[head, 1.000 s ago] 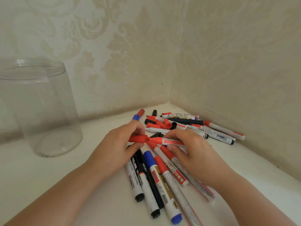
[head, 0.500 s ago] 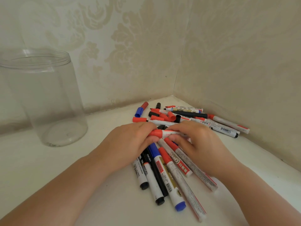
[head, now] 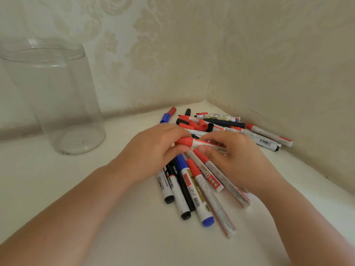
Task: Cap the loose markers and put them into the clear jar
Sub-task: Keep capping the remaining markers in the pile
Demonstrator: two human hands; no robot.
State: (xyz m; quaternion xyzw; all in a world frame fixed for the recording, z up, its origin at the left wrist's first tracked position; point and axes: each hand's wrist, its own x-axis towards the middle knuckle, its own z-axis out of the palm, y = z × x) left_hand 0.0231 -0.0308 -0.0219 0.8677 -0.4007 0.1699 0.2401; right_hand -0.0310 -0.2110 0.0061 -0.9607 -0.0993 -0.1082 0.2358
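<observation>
I'm pinching the red cap [head: 184, 141] in my left hand [head: 153, 150], my right hand [head: 233, 157] gripping the marker [head: 206, 144] barrel above the pile; it's looking light, stiff, slick. The clear jar [head: 51, 96] is standing empty, left.

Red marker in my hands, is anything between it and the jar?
Nothing visible. The red marker sits between left hand and right hand; only bare tabletop lies toward the open, empty jar.

A black marker [head: 180, 185] lying among the pens just right of the clear jar [head: 51, 96] is showing "deli". Barcodes and other print are showing too small to read.
</observation>
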